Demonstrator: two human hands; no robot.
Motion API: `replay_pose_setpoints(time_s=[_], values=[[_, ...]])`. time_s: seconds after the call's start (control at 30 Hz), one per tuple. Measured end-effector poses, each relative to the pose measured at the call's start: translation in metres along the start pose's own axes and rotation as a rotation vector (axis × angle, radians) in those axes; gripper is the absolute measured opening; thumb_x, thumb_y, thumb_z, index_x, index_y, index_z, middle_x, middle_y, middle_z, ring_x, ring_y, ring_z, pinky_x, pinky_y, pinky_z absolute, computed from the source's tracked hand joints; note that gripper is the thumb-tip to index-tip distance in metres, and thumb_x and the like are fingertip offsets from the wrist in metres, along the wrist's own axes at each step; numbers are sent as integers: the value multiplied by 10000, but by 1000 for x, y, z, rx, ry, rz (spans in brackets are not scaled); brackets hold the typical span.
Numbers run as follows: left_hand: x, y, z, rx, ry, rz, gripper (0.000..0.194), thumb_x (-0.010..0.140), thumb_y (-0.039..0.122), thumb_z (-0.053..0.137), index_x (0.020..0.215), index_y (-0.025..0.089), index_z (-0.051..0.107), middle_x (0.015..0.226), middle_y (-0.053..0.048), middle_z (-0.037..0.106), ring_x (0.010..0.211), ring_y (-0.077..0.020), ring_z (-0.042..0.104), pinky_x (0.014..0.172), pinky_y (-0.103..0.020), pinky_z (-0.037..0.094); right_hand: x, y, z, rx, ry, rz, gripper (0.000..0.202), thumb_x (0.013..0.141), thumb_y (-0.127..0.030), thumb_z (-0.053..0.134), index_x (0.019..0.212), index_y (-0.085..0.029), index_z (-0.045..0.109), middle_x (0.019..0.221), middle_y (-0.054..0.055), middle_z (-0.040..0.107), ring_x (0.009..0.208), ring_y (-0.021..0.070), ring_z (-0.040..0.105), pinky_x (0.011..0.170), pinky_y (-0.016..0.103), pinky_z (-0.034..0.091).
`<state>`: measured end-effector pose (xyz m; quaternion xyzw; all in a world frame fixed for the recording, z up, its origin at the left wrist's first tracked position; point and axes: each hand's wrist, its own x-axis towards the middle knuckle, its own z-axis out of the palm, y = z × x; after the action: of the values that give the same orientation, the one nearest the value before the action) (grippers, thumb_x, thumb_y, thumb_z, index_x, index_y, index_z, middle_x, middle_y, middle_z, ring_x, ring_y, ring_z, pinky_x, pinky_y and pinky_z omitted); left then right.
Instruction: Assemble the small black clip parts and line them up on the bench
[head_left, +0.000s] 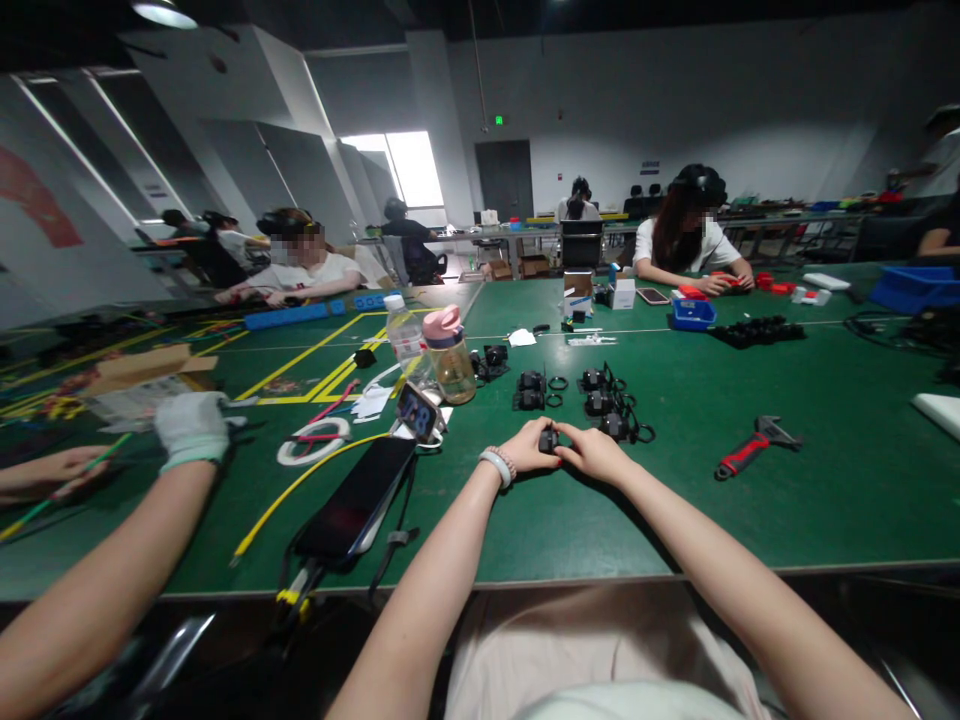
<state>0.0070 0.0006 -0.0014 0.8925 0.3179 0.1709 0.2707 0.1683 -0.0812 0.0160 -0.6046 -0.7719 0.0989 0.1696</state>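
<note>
Close to the middle of the green table [480,520], my left hand [525,448] and my right hand [596,455] meet around a small black part [549,440]. The fingertips of both hands are closed on it from either side; its exact kind is too small to make out. Just beyond my hands lie more black parts in two groups, one [531,390] ahead and one [600,400] to the right, with thin black rings [557,383] beside them. A wrench with a red and black handle [754,447] rests to the right of my right hand.
A pink-lidded bottle [450,365], a clear water bottle [405,335], a small propped screen [418,412] and a large black phone [360,500] stand or lie left. At far left a co-worker's gloved hand [191,428] works. A blue bin [694,314] sits ahead right.
</note>
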Motion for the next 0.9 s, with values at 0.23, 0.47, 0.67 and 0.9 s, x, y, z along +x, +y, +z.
replay_pose_setpoints(time_s=[0.23,0.47,0.67,0.9], values=[[0,1,1,-12,12,-11,493,529,346,634,950,159,460,882,-32,468,813,-168,457,708,-292,397,0,-1,1,-31,-34,16,461,827,-428,288,1261,-270,283,971,68,604,886,192,562,721,260,385],[-1,9,-2,-24,11,-32,480,522,322,635,939,158,462,867,-26,476,795,-164,463,707,-295,400,1,-3,1,-63,-47,37,464,832,-444,242,1267,-284,269,997,78,594,886,210,562,719,287,384],[-8,7,-8,-47,16,-44,498,526,309,637,965,169,448,899,-27,473,819,-163,465,725,-287,402,6,-7,4,-11,-19,10,459,829,-432,266,1262,-283,276,1008,67,593,893,192,561,723,269,383],[-8,5,-12,-42,-1,-25,500,543,319,629,982,173,439,925,-35,471,856,-171,462,751,-288,396,8,-8,2,24,-20,19,443,818,-411,312,1243,-286,304,1018,59,587,906,186,555,723,258,374]])
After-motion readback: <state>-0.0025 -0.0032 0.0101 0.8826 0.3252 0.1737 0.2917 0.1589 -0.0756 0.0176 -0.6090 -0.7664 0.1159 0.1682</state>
